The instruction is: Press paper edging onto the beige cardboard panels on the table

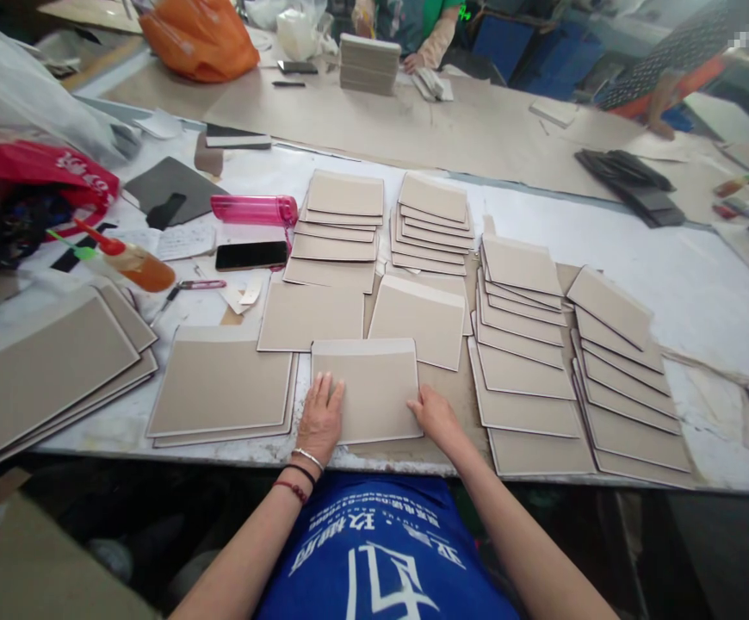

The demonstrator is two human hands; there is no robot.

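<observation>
A grey-brown cardboard panel with a pale top edge lies at the near edge of the white table. My left hand rests flat on its lower left corner, fingers stretched out. My right hand touches its right edge with the fingers extended. Neither hand holds anything. Just left of the panel lies a short stack of the same panels. Beyond it, more panels are laid out singly and in overlapping rows.
Further overlapping rows of panels fill the right side, and a larger stack sits at the left. A glue bottle, a black phone, a pink bottle and red bag crowd the left. Another person works across the far table.
</observation>
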